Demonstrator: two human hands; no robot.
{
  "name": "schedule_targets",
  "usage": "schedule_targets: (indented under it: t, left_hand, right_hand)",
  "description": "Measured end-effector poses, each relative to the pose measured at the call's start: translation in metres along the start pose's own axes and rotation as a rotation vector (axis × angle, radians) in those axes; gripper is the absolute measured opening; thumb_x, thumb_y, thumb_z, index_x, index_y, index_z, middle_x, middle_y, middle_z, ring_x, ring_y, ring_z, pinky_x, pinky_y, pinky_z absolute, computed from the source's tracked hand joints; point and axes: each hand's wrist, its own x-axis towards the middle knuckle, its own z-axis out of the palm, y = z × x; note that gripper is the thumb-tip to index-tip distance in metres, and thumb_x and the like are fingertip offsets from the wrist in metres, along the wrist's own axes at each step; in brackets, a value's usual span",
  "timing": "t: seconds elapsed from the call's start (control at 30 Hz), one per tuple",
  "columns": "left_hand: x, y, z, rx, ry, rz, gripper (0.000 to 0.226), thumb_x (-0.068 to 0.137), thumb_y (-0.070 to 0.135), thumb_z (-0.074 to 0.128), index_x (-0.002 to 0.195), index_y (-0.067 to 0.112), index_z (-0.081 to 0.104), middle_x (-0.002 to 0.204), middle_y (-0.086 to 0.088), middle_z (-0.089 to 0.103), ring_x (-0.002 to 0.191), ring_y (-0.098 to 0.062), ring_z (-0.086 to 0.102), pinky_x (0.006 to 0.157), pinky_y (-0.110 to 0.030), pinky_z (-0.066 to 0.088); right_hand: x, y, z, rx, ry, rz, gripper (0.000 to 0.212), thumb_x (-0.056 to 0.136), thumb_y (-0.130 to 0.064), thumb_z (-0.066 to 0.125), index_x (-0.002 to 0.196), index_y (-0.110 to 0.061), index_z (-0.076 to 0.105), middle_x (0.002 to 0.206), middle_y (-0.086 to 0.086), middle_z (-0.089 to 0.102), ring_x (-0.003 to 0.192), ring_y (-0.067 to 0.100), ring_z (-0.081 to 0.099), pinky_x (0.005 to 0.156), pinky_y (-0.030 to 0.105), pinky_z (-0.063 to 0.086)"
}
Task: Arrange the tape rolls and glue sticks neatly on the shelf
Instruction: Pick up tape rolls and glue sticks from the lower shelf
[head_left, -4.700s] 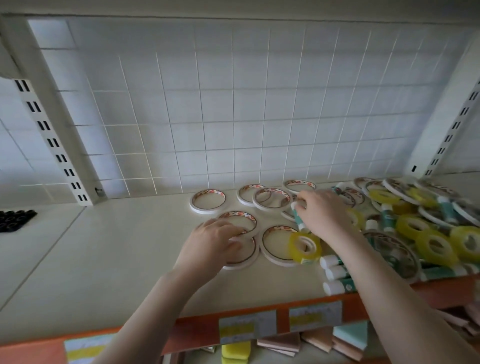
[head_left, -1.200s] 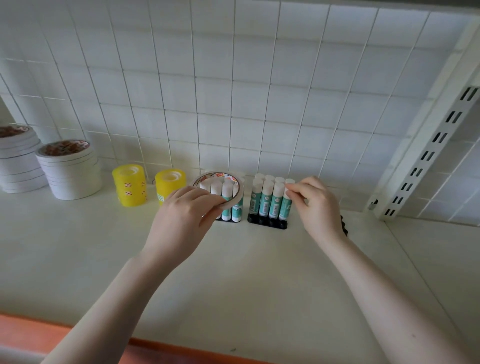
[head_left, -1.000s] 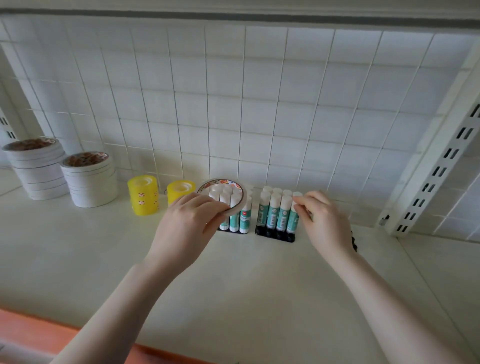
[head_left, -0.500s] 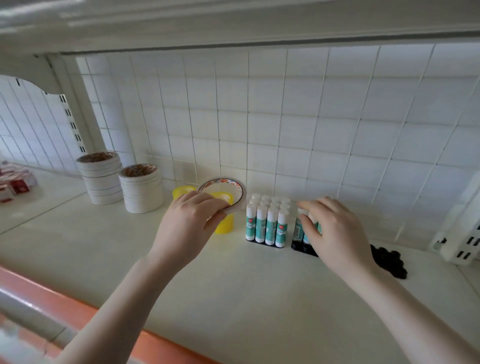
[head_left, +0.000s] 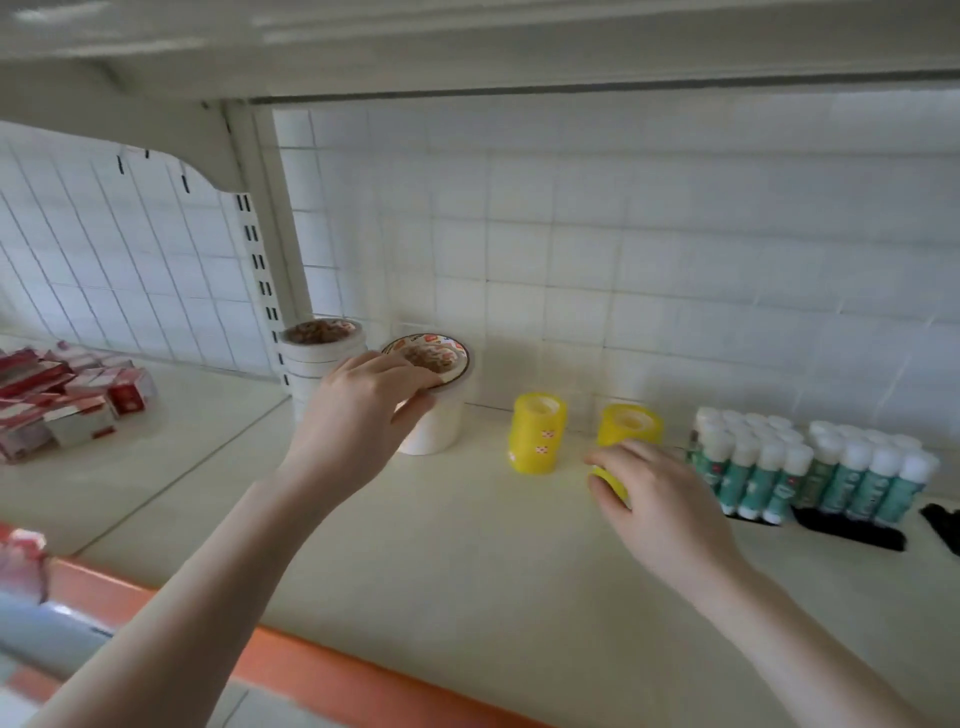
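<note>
My left hand (head_left: 363, 415) grips a flat white tape roll (head_left: 431, 356) with a printed core, held on top of a stack of white tape rolls (head_left: 436, 431). A second white stack (head_left: 322, 345) stands just left of it by the wall. Two stacks of yellow tape (head_left: 537, 434) (head_left: 631, 423) stand to the right. My right hand (head_left: 660, 499) hovers in front of the right yellow stack with loosely curled fingers, hiding its lower part. Upright glue sticks with white caps (head_left: 748, 467) (head_left: 872, 478) stand in two blocks at the far right.
The cream shelf (head_left: 467, 571) has an orange front edge (head_left: 322, 670). Black holders (head_left: 852, 532) lie under and beside the glue sticks. Red and white boxes (head_left: 62, 395) sit in the left bay, past a slotted upright (head_left: 270, 234). Another shelf hangs overhead.
My view swung left. My left hand carried the white tape roll from the glue sticks onto the white stack. My right hand left the glue sticks and moved to the yellow stack.
</note>
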Motion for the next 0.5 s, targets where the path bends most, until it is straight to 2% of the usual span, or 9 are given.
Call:
schedule_targets:
  t: [0.13,0.23,0.3,0.37,0.43,0.5]
  left_hand:
    - [0.008,-0.042,-0.008,-0.018,-0.032,0.005,0.017,0.079,0.022,0.063,0.088,0.012,0.074,0.079,-0.004,0.07,0.073,-0.03,0.063,0.067,-0.035,0.051]
    - [0.017,-0.056,-0.005,-0.054,-0.046,0.015,0.013,0.081,0.019,0.066,0.091,0.013,0.074,0.079,-0.003,0.07,0.074,-0.03,0.062,0.067,-0.033,0.048]
    - [0.022,-0.059,0.0,-0.081,-0.065,0.02,0.02,0.081,0.024,0.06,0.091,0.014,0.074,0.079,-0.004,0.07,0.074,-0.031,0.062,0.068,-0.037,0.05]
    - [0.025,-0.057,0.007,-0.103,-0.084,0.027,0.024,0.079,0.026,0.056,0.091,0.014,0.074,0.081,-0.004,0.071,0.075,-0.031,0.062,0.068,-0.042,0.051]
    - [0.027,-0.057,0.014,-0.11,-0.1,0.05,0.023,0.078,0.025,0.057,0.09,0.015,0.074,0.079,-0.005,0.07,0.073,-0.031,0.062,0.067,-0.044,0.051]
    - [0.028,-0.058,0.02,-0.108,-0.116,0.058,0.022,0.077,0.024,0.058,0.088,0.016,0.075,0.078,-0.006,0.07,0.071,-0.032,0.061,0.066,-0.043,0.051]
  right_hand:
    - [0.0,-0.024,0.027,-0.057,-0.105,0.004,0.011,0.067,-0.022,0.061,0.075,-0.019,0.068,0.069,-0.001,0.063,0.062,0.023,0.063,0.047,0.025,0.048]
    - [-0.007,-0.02,0.034,-0.091,-0.192,-0.035,0.007,0.067,-0.018,0.067,0.074,-0.02,0.068,0.071,-0.004,0.062,0.062,0.02,0.063,0.046,0.027,0.05]
    - [-0.011,-0.016,0.036,-0.111,-0.24,-0.021,0.012,0.068,-0.014,0.075,0.075,-0.02,0.067,0.072,-0.005,0.062,0.063,0.02,0.062,0.045,0.032,0.051]
    - [-0.012,-0.013,0.039,-0.129,-0.236,-0.017,0.004,0.074,-0.018,0.069,0.075,-0.021,0.067,0.072,-0.005,0.061,0.064,0.021,0.062,0.045,0.035,0.051]
    - [-0.012,-0.014,0.044,-0.143,-0.232,-0.028,0.018,0.08,-0.026,0.05,0.072,-0.021,0.065,0.069,-0.005,0.059,0.063,0.02,0.061,0.047,0.033,0.051]
    - [-0.011,-0.014,0.049,-0.159,-0.218,-0.05,0.028,0.081,-0.029,0.04,0.07,-0.02,0.064,0.067,-0.005,0.057,0.062,0.02,0.059,0.048,0.032,0.05]
